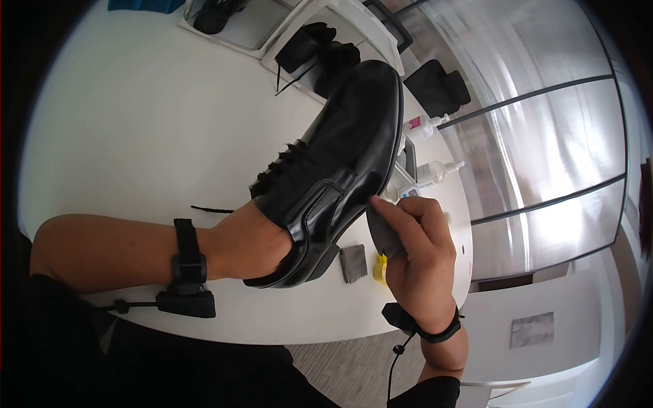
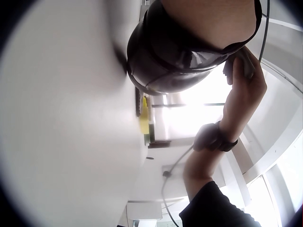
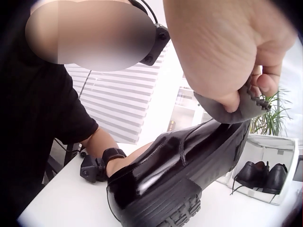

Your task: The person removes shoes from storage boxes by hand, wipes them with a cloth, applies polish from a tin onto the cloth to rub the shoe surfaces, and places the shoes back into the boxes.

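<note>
A glossy black lace-up dress shoe [image 1: 354,136] is tilted above the white table, its toe pointing up and away in the head view. My left hand [image 1: 262,241] reaches into the shoe's opening as far as the wrist, so its fingers are hidden inside. Between thumb and fingers my right hand [image 1: 423,255] pinches a dark grey cloth [image 1: 385,234] with a zigzag edge. In the right wrist view the cloth [image 3: 232,111] lies over the shoe's edge near the sole. A loose black lace [image 1: 212,210] sticks out on the shoe's left side.
A folded grey cloth [image 1: 354,264] and a yellow item [image 1: 380,270] lie on the white table [image 1: 136,136]. Pump bottles [image 1: 435,171] stand along its right side. White boxes at the back hold more black shoes [image 1: 306,47]; a blue item [image 1: 146,5] is at the far edge.
</note>
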### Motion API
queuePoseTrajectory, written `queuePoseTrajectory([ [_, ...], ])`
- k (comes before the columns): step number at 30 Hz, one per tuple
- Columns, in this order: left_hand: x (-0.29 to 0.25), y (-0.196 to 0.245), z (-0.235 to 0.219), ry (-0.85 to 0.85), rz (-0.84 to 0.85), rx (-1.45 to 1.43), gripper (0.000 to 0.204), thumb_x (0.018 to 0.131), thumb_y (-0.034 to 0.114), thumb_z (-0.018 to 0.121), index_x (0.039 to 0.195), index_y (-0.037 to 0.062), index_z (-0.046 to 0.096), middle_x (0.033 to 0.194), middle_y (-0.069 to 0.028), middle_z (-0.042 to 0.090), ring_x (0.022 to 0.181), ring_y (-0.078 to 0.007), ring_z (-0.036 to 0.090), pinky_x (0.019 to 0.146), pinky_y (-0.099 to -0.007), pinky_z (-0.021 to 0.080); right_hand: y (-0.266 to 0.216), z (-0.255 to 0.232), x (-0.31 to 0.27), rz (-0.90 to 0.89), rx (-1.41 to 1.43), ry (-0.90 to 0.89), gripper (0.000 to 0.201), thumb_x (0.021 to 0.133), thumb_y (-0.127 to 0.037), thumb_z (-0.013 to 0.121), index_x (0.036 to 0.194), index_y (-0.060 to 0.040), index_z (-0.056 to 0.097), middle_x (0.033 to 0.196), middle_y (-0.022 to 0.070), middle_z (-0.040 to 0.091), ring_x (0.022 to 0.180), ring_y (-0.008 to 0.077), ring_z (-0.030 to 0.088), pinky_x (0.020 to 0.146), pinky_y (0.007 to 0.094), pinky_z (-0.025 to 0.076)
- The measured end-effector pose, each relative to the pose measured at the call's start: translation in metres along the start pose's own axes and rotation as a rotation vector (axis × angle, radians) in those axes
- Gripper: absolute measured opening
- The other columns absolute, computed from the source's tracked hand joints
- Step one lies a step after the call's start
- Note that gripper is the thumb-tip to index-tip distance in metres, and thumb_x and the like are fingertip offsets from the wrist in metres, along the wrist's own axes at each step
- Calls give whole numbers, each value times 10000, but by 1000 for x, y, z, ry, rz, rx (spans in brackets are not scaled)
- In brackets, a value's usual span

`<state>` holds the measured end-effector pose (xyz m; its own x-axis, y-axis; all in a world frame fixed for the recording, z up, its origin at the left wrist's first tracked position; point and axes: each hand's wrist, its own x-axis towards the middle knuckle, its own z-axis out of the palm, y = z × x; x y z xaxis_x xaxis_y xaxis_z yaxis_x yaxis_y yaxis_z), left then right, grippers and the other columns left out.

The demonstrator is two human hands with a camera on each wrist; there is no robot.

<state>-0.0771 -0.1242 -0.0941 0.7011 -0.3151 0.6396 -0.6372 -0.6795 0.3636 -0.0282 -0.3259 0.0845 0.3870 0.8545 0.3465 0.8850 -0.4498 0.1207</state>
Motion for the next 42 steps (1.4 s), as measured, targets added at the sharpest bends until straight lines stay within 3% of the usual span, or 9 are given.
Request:
queuePoseTrajectory([
  [5,2,2,-4,79,31,11,559,921,137,683,1415,-37,487,1422,-226,496,1299,-404,475,1128,-513,377,-10,2,-7,-6,-2,-30,625,609,151,592,1185,-51,727,981,84,577,828,259,601,673,372,512],
  [7,7,4,-11,59,103,89,414,919,126,560,1230,-143,616,1362,-333,548,1269,-440,537,1092,-528,450,-15,1,-10,-38,69,-111,632,601,157,583,1182,-43,731,981,92,583,818,268,605,687,367,518],
  [12,4,3,-6,42,107,64,425,916,130,555,1243,-134,613,1361,-321,555,1274,-431,535,1097,-547,438,-8,-19,0,23,36,134,651,568,178,542,1160,-8,739,977,121,577,807,255,612,676,317,502],
  [25,5,1,-6,96,127,103,338,893,97,587,1138,-128,652,1227,-305,615,1132,-404,604,992,-498,512,-9,3,16,-31,-8,77,602,610,149,635,1174,-36,728,985,95,582,827,265,613,667,365,513],
  [29,0,-1,0,-76,-57,-48,556,911,138,696,1396,-52,499,1401,-238,510,1281,-409,498,1114,-514,384,-18,7,7,-36,34,22,617,618,182,580,1174,-32,741,985,118,583,829,265,616,707,339,513],
  [35,1,0,-1,-53,-98,-182,524,906,150,713,1353,-52,526,1366,-236,520,1249,-416,505,1082,-506,404,-17,8,-6,-56,5,-39,544,661,91,670,1183,-48,726,975,66,581,815,224,605,651,341,531],
  [37,2,0,-5,22,-17,-63,288,849,88,631,1024,-139,663,1135,-305,628,1033,-396,619,926,-486,523,-21,8,-10,-56,-10,-60,546,654,87,669,1181,-47,726,972,63,580,813,219,604,648,336,530],
  [40,5,2,-6,159,57,20,339,866,93,618,1101,-149,648,1225,-321,604,1111,-412,598,995,-504,493,-24,6,-12,-48,9,-112,573,625,97,650,1175,-44,729,974,65,580,808,225,603,654,342,528],
  [42,4,1,-7,109,64,32,370,883,104,604,1151,-150,633,1270,-325,586,1153,-420,581,1033,-513,470,-20,3,-12,-33,111,-68,605,603,110,628,1179,-43,732,982,73,580,807,241,599,673,359,522],
])
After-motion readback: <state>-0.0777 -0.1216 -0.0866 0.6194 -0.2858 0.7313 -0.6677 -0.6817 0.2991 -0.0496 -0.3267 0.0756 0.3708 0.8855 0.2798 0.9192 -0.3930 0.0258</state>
